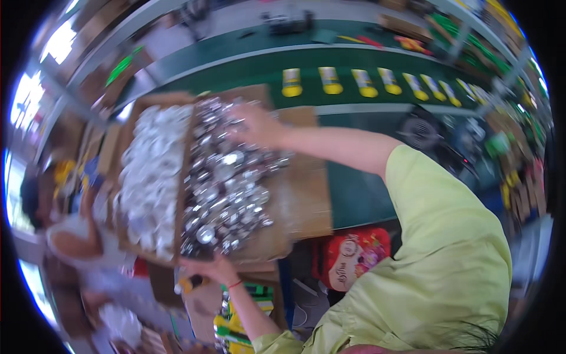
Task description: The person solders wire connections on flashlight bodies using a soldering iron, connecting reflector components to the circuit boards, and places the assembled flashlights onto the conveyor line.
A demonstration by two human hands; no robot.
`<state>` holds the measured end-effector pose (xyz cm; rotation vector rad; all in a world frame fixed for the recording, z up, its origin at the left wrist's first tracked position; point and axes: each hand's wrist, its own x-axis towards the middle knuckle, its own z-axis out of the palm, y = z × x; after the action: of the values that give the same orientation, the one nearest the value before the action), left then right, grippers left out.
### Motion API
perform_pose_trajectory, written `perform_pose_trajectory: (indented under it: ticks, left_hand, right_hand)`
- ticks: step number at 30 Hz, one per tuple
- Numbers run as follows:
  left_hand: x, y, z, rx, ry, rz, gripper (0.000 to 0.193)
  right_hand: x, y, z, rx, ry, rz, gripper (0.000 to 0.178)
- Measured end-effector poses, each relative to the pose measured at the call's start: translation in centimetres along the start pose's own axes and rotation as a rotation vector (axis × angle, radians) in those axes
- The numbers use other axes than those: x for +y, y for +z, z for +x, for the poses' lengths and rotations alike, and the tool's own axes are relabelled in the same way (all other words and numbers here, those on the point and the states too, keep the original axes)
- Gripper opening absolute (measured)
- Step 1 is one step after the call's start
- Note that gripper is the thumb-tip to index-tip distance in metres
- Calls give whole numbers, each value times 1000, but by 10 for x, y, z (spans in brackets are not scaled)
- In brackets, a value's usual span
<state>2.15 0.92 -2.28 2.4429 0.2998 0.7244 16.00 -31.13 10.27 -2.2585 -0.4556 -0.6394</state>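
Your silver pieces (227,189) are small, roundish and super shiny, heaped loose on brown cardboard (259,249), under your right grip (253,125) and stretching back toward your left grip (212,269). Right one's blurry, so can't tell if it's got any. Left one's by the near edge, can't tell if it's clamped. White pieces (154,177) pile up left of the right grip.

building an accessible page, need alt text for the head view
A person's right hand is at shiny silver pieces heaped on cardboard, left hand at the near edge. White pieces lie to the left; beyond, yellow-and-white items line a green surface.
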Motion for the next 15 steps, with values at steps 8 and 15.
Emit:
perform_pose_trajectory:
  ticks: [8,15]
  left_hand:
    - [-14,-6,2,127,247,92,95]
    - [121,-25,-42,56,392,121,87]
  right_hand:
    - [-9,-236,-216,-318,-148,-535,49]
    - [132,-486,-325,-88,247,-1025,27]
